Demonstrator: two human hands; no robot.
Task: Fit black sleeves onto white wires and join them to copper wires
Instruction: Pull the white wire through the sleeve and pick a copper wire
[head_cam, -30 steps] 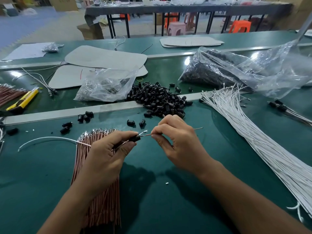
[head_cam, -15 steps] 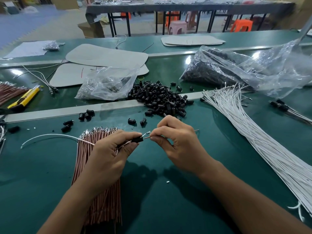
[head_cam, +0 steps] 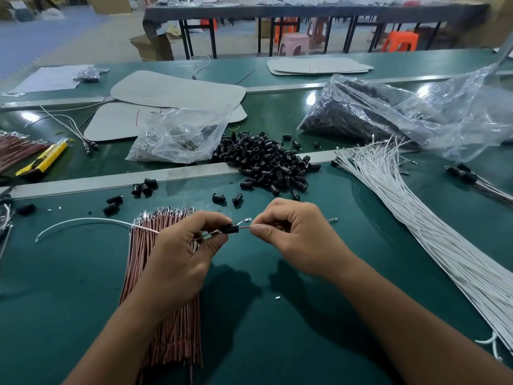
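Far left, a yellow cutter (head_cam: 41, 161) is lying on the green counter (head_cam: 277, 343), back behind the metal rail (head_cam: 83, 183). In front of the rail, one white wire (head_cam: 83, 221) is arcing in from the left, crossing the top of the copper bundle (head_cam: 166, 301) and running into the left hand (head_cam: 180, 259), which is hovering right over that bundle. That hand is pinching a sleeve (head_cam: 231, 228) between thumb and forefinger with the other fingers curled under, and a little metal terminal (head_cam: 247, 220) is poking out of the sleeve's right end. Behind it, a small clear bag (head_cam: 180, 137) is slumping on the far side of the rail. The right hand (head_cam: 294, 234) is sitting just beside the left, fingers curled, pinching a thin copper wire (head_cam: 244, 227) whose reddish end is going into the sleeve. The wire's other tip is sticking out past the knuckles on the right. Behind the hands, a sleeve pile (head_cam: 266, 162) is spilling across the rail. Further right, a long bunch of white wires (head_cam: 416, 218) is fanning diagonally down the counter, and a big crinkly bag (head_cam: 402, 118) of dark parts is lying behind its top end. At the right edge, a few sleeved wires (head_cam: 472, 180) are lying apart from the rest.
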